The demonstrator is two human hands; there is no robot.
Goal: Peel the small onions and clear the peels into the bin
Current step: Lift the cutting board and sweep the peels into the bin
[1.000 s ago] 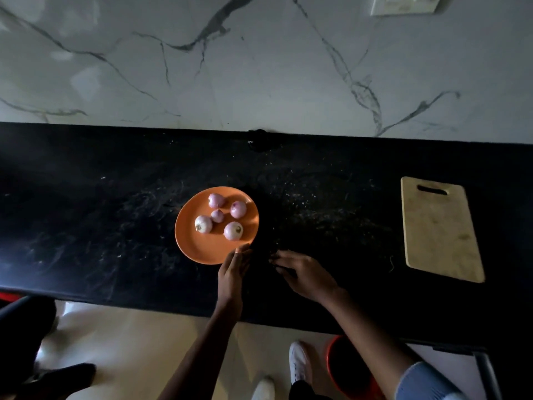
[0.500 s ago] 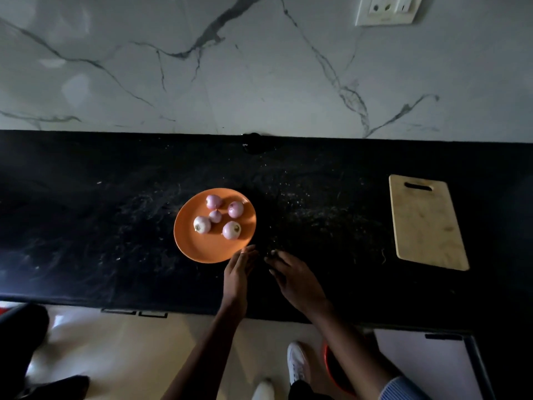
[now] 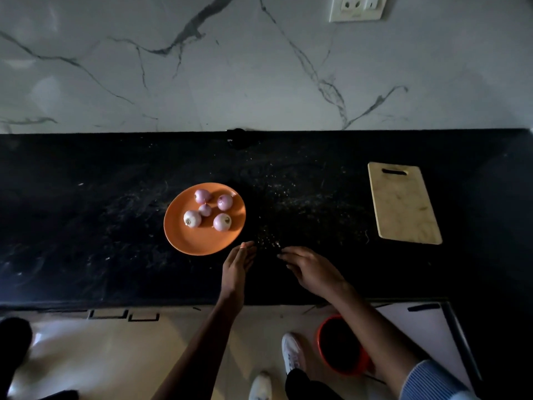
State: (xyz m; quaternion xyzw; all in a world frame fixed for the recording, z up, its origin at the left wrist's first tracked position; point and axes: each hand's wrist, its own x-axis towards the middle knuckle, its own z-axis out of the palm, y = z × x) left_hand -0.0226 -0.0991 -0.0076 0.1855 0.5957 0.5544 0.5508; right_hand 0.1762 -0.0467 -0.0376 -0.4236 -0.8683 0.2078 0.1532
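Black speckled stone tabletop runs across the view, backed by a white marble wall with grey veins. Left of centre on the tabletop: round orange plate carrying five small peeled pinkish-white onions, grouped in the far half of the plate, two at the back, one small in the middle, two at the front; some touch, others sit just apart. Just beside the plate's near-right rim: left hand, fingers straight and close together, set on edge on the tabletop with the palm facing right; grip spread, holding nothing; fingertips near the plate rim, contact with it not resolvable. Between the hands: scatter of tiny pale peel fragments on the dark surface, thinning toward the wall. Right hand lies palm down on the tabletop, fingers loosely curved and pointing left toward the fragments; whether this grip pinches any peel cannot be told, since the fingertips are dark against the stone. Lower right, on the pale floor below the tabletop edge: round red bin with dark interior, partly crossed by the right forearm in a blue striped sleeve. White shoe just left of the bin. Far right on the tabletop: pale rectangular wooden cutting board with a slot handle, well apart from the plate. White wall socket at upper right.
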